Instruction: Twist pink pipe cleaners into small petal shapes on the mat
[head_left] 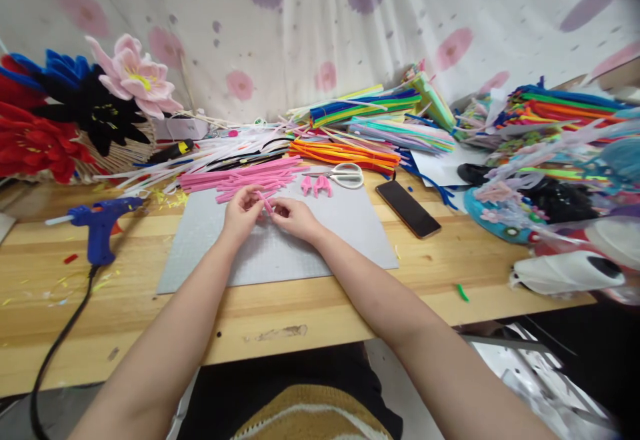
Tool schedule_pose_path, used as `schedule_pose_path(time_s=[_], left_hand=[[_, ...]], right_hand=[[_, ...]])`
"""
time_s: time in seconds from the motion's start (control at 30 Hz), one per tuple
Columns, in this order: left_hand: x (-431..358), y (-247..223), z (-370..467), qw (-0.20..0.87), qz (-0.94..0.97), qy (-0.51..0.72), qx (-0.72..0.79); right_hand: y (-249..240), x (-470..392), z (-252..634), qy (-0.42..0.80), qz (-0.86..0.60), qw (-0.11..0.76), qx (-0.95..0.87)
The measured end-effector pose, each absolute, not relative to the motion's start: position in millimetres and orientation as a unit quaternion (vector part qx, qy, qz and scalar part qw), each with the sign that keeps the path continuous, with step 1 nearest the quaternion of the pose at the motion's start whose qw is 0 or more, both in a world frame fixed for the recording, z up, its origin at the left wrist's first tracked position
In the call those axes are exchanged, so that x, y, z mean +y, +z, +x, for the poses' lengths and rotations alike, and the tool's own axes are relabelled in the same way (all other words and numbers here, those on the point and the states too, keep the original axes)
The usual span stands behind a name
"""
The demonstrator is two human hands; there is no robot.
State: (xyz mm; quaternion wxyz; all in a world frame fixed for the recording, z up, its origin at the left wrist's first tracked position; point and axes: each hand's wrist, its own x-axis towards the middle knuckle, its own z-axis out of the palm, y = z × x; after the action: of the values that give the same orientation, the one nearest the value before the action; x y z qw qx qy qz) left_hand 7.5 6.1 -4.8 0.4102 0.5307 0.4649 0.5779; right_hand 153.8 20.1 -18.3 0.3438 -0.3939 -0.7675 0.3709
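Over the grey cutting mat (pixel 300 253), my left hand (pixel 244 212) and my right hand (pixel 296 217) come together on a short pink pipe cleaner (pixel 267 205). The fingers of both hands are closed on it, one at each side, and they hide part of it. Just beyond my hands lies a pile of straight pink pipe cleaners (pixel 240 177). To the right of it, several bent pink pieces (pixel 317 185) rest on the mat, beside white-handled scissors (pixel 348 175).
A blue glue gun (pixel 103 227) with a black cord stands on the left. Fuzzy flowers (pixel 135 80) are behind it. A phone (pixel 408 208) lies right of the mat. Bundles of coloured pipe cleaners (pixel 345 153) line the back. A white roll (pixel 565 272) lies at the right edge.
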Motion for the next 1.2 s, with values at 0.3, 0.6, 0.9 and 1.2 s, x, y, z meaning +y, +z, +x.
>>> schedule_pose_path(time_s=[0.3,0.6,0.9,1.2], left_hand=[[8.6,-7.9,13.6,0.432,0.444,0.603,0.503],[8.0,-9.6,12.0,0.424,0.475,0.608,0.473],[6.0,-11.8,21.3,0.432,0.470,0.573,0.514],[4.1,-2.2,26.0,0.449,0.362,0.634,0.516]], right_hand=[[-21.1,26.2,148.2,0.502,-0.386,0.408,-0.657],[-15.4,25.4,148.3,0.563,-0.371,0.395,-0.623],[-22.0,21.0,145.2,0.349,-0.481,0.378,-0.710],[-4.4,5.9,140.6,0.102,-0.484,0.304,-0.814]])
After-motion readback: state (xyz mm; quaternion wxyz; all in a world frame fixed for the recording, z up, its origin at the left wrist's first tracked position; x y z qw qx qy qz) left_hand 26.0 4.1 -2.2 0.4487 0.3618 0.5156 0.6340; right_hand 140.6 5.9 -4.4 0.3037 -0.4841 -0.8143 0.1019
